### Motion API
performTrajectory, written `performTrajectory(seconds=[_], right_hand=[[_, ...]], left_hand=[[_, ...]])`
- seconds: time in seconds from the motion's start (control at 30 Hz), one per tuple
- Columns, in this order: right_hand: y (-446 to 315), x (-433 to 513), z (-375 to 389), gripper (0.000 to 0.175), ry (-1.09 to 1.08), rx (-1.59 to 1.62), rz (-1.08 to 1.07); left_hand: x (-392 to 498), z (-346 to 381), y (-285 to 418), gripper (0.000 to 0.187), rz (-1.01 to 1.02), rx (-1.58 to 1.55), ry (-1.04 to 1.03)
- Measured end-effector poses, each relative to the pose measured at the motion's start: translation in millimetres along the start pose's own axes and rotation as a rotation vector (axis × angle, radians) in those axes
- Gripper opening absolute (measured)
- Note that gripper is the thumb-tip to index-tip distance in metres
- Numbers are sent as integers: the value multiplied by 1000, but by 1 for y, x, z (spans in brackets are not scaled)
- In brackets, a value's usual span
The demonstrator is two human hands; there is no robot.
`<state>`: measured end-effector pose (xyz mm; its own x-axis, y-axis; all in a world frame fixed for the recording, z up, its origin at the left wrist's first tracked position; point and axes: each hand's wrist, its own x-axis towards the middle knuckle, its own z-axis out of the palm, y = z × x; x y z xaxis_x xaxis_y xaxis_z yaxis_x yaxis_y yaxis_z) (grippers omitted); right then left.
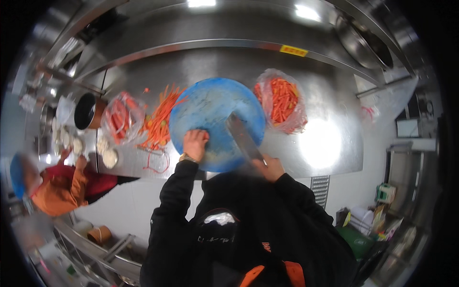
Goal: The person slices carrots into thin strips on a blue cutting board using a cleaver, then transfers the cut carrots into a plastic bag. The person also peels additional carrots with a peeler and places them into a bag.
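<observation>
A round blue cutting board [218, 107] lies on the steel table in front of me. On its left lower part rests my left hand [195, 143], curled over a small orange piece, likely carrot, that shows at the fingertips. My right hand [270, 168] grips a cleaver [244, 138] by its handle, the blade slanting up and left over the board. Long carrot peelings [163, 116] are heaped at the board's left edge, with a few strands on the rim. Right of the board stands a clear plastic bag of cut carrot sticks [283, 98].
Left of the peelings lies a plastic bag of carrots [121, 116], beside a brown container [89, 111]. White dough-like rounds [109, 158] sit near a red string [156, 163]. A co-worker in orange [59, 190] stands at the far left. Steel shelving edges [222, 43] cross behind the table.
</observation>
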<state>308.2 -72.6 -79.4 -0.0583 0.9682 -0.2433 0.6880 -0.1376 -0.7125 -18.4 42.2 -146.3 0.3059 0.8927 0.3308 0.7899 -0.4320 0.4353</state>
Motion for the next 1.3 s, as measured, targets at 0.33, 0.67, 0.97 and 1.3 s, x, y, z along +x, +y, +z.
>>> performTrajectory(seconds=[0.33,0.67,0.97,1.3], right_hand=[[-17,-9,-11,26,-210,210,276],[-30,3,19,19,-135,-150,-261],[-44,6,12,15,-170,-264,-283],[-52,-15,1,15,-145,-383,-342]], left_hand=[[-55,9,36,42,68,-91,231],[-59,33,23,33,84,-67,328],[-60,34,19,33,69,-70,284],[-54,31,26,30,53,-70,323]])
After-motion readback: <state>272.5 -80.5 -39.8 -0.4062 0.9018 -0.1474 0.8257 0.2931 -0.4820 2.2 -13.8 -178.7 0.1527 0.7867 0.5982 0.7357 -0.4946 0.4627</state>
